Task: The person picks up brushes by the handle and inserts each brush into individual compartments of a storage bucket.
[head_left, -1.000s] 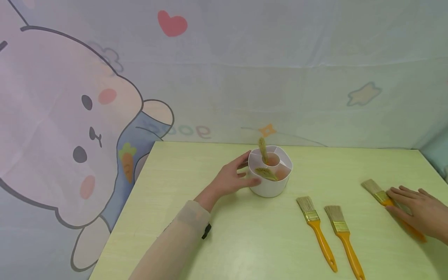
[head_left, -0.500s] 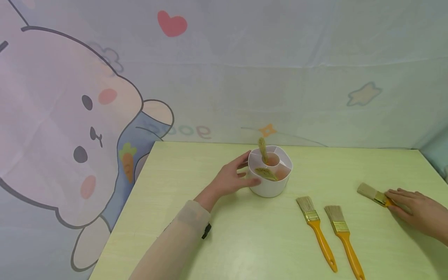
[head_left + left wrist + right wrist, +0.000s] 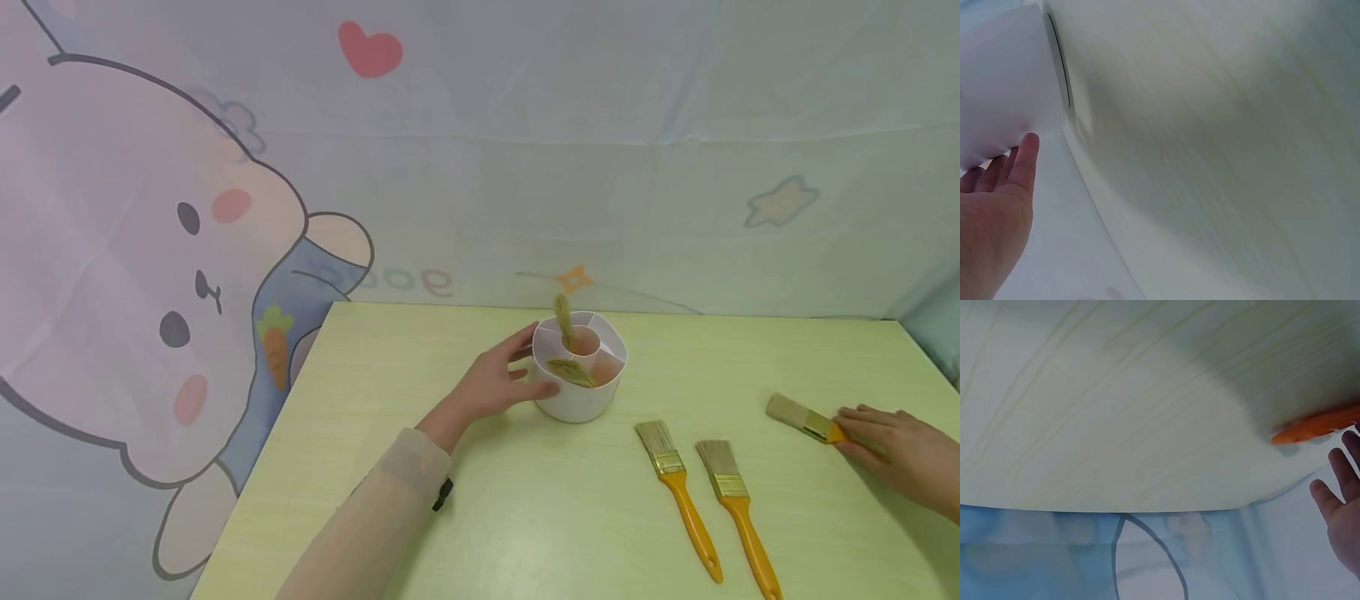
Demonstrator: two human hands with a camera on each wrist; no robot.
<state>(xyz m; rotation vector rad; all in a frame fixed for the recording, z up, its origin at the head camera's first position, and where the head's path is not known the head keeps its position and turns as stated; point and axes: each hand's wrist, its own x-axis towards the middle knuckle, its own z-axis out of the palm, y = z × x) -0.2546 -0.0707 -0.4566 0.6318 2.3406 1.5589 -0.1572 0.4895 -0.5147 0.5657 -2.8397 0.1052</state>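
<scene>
Evidently my right grip (image 3: 892,450) has the nearest paintbrush (image 3: 802,418) pinched by its orange handle (image 3: 1322,427), close behind the metal band (image 3: 819,426), bristles pointing left, at the right of the pale surface (image 3: 562,517); I can't tell whether it fully rests there. I'd expect it to be light, the handle stiff and smooth enough to roll, the bristles soft and prone to splay, so the handle is the place to hold. My left grip (image 3: 498,387) clasps the side of the white divided holder (image 3: 576,407), likely light, rigid and easily nudged, so gentle pressure on its wall should suit. Two bristled heads (image 3: 572,372) poke out of it; a second paintbrush (image 3: 666,463) and a third paintbrush (image 3: 727,486) lie between my hands.
</scene>
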